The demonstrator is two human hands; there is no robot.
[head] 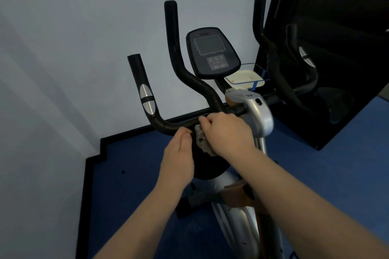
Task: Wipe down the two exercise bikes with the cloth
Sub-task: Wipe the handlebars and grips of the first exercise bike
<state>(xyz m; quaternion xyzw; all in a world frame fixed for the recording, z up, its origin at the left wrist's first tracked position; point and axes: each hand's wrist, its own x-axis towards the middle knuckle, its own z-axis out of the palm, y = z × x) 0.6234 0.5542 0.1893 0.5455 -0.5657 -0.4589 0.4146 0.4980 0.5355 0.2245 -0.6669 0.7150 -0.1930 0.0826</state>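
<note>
- The right hand (228, 132) grips the cloth (203, 140): its fingers curl over the top of the bundle and press it against the handlebar (179, 125) of the bike (255, 111).
- The cloth is a pale, bunched wad. It lies just left of the silver stem, at the middle stretch of the bar, and its loose end hangs down below the bar.
- The left hand (179, 153) sits just left of the cloth, fingers loosely curled and close together. The fingertips are near the bar and the cloth's edge, but I cannot tell whether they pinch either; it seems to hold nothing.
- The relation that matters: the bar's long axis here runs from low left to upper right across the view, and the cloth sits on it between the two hands. The unwiped length, as I judge it, lies to the left, past the left hand, where the bar bends up into the grip with the silver sensor (147, 96).
- The right hand is the nearer one, already on the cloth, so a slide leftward along the bar's axis looks like the likely move; the left hand would have to clear the way.
- The cloth has no clear long axis, only a slight downward droop.
- The console (212, 52) stands above and behind, apart from both hands.
- Only one bike can be told for certain; another set of bars shows dimly at the right.
</note>
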